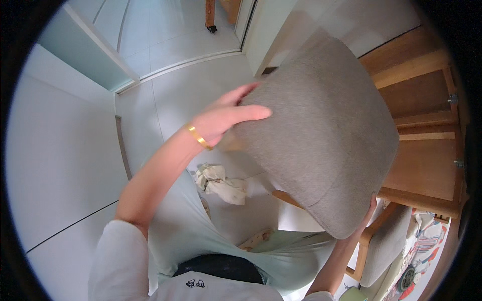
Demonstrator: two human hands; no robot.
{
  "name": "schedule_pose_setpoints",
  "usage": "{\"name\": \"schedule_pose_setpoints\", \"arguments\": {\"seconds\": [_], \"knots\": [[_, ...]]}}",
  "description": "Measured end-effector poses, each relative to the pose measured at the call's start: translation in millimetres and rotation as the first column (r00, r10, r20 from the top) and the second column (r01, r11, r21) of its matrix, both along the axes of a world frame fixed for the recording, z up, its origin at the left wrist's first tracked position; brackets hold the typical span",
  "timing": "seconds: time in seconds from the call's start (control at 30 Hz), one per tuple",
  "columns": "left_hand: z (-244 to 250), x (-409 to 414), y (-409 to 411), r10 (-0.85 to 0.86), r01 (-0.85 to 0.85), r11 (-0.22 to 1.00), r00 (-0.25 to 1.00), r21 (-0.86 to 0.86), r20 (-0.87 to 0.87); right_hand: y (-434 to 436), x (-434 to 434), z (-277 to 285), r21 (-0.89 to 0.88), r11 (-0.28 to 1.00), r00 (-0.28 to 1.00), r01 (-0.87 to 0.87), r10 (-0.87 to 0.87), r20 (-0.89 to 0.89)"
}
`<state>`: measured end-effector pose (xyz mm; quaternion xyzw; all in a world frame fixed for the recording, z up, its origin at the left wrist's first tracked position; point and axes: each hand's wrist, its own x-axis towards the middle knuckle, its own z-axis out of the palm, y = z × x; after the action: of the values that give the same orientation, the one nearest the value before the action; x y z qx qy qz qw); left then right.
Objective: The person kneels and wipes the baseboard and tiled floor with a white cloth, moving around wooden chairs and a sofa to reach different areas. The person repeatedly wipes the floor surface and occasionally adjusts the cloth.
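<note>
A grey-brown upholstered chair seat [316, 135] is tilted in front of me and slightly blurred. My left hand [222, 114] grips its left edge, thumb on the fabric and fingers around the side; a gold bracelet is on that wrist. At the lower right corner my right hand [369, 214] holds the edge, with most of its fingers hidden behind the seat. Below the seat shows a light wooden piece [288, 198], perhaps part of the same chair. On the tiled floor, a crumpled off-white cloth [222, 184] lies beneath my left forearm.
Wooden cabinet doors [425, 165] stand to the right. Another grey-seated wooden chair [388, 248] is at lower right, beside a table with a patterned cover [429, 240]. A sliding-door track [188, 64] crosses the floor ahead. White panels [64, 131] rise at left.
</note>
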<state>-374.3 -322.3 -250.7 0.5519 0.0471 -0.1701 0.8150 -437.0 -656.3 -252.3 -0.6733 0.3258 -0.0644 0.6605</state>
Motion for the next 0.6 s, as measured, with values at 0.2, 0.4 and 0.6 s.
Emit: {"name": "schedule_pose_setpoints", "arguments": {"seconds": [0.2,0.4,0.6], "knots": [[-1,-63,68,0.359,-0.362,0.931,0.932,0.056,0.060,53,18,4,0.092,0.982,0.982,-0.167,0.174,-0.072],[9,-96,133,0.730,-0.735,0.659,0.676,0.159,0.097,134,73,16,0.176,0.840,0.853,-0.513,0.523,-0.007],[-24,-74,199,0.838,-0.848,0.528,0.530,0.050,0.126,225,165,11,0.286,0.549,0.613,-0.785,0.756,0.231]]}}
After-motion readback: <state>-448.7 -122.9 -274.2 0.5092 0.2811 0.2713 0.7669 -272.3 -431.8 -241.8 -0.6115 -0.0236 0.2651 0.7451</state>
